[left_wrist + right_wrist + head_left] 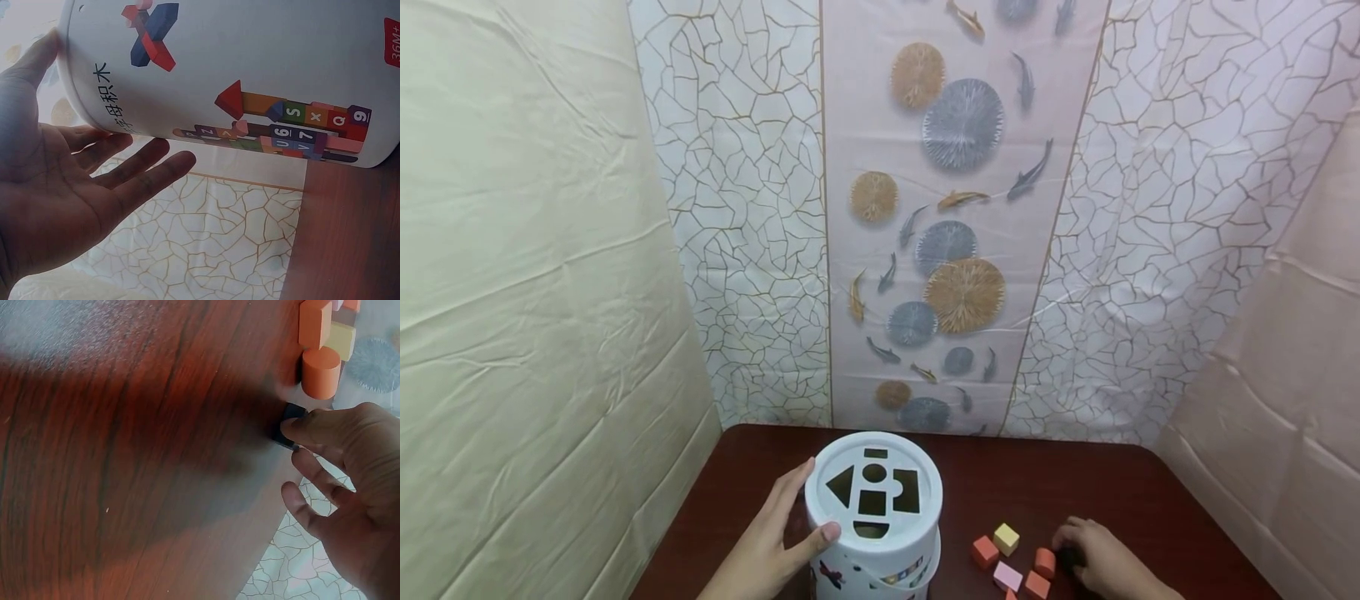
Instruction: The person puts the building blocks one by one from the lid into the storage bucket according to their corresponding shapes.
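A white round bucket (889, 575) stands upright at the front of the table, its lid (827, 517) cut with holes of several shapes. Against the left of its rim rests my left hand (765, 533), thumb on the lid's edge and fingers fairly straight. The left wrist view shows this hand (75, 181) beside the printed bucket wall (206, 56). Over at the right, my right hand (1105, 557) pinches a small black block (290, 422) between thumb and fingers, low over the tabletop. Next to it is an orange cylinder block (321, 374).
Between the bucket and my right hand lie loose blocks: a yellow block (1006, 538), a red block (985, 552), a pink block (1007, 577) and an orange block (1037, 585). The dark red table (1022, 475) meets patterned cloth (752, 358) at the back.
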The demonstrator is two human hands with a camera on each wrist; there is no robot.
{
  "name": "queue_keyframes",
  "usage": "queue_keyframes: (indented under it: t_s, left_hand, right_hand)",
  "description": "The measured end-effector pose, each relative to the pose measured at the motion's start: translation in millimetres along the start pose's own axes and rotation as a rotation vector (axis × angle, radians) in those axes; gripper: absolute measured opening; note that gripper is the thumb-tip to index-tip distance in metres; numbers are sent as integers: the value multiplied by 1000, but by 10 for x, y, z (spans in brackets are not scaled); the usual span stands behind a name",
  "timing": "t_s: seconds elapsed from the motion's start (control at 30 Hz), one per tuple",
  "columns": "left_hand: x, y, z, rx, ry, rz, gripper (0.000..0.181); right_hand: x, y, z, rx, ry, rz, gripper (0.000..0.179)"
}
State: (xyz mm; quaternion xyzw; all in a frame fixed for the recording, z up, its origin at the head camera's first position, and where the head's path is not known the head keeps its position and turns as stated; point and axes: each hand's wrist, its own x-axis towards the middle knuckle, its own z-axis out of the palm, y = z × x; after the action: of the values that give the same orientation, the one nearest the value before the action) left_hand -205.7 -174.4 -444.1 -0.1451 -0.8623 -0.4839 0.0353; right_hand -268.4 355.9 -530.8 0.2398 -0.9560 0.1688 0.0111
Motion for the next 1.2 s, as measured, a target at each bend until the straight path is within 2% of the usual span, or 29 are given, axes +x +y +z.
queue_keyframes:
  t_s: [0.2, 0.33, 0.47, 0.7, 0.87, 1.03, 1.2]
  left_hand:
    - [0, -7, -5, -4, -13, -21, 85]
    - [4, -14, -3, 1, -7, -5, 84]
    - [1, -18, -3, 3, -4, 2, 85]
    - [5, -20, -8, 12, -14, -17, 86]
    - [-6, -4, -19, 25, -23, -46, 86]
    - [-5, 16, -36, 36, -30, -67, 87]
    - [16, 15, -57, 64, -12, -22, 88]
  right_hand:
    - [-11, -23, -44, 66, -10, 56, 36]
    - [-4, -67, -130, 123, -31, 85, 37]
    - [-19, -157, -230, 170, -17, 87, 39]
    - [-49, -322, -351, 141, 129, -12, 41]
    - [-23, -484, -465, 139, 186, -80, 45]
    - [16, -765, -620, 150, 246, -147, 47]
    - [101, -1111, -793, 219, 285, -200, 50]
